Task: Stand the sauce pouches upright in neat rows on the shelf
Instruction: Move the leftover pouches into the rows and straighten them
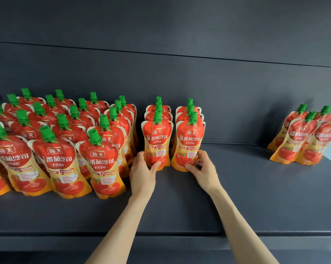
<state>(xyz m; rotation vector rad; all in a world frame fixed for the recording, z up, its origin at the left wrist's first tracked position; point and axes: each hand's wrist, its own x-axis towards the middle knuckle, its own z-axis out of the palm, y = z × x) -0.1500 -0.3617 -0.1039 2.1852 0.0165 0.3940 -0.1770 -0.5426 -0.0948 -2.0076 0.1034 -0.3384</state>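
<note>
Red and orange tomato sauce pouches with green caps stand upright on a dark grey shelf (237, 187). Two short rows sit at the centre. My left hand (142, 172) grips the base of the front pouch of the left row (157, 138), thumb across its front. My right hand (203, 168) holds the base of the front pouch of the right row (191, 141), thumb on its lower front and fingers round its right side. Two more pouches stand behind each front one.
Several tidy rows of the same pouches (61, 141) fill the shelf's left part. A small cluster of pouches (303, 138) leans at the far right near the back panel (179, 77). The shelf's front lip (179, 242) runs below my forearms.
</note>
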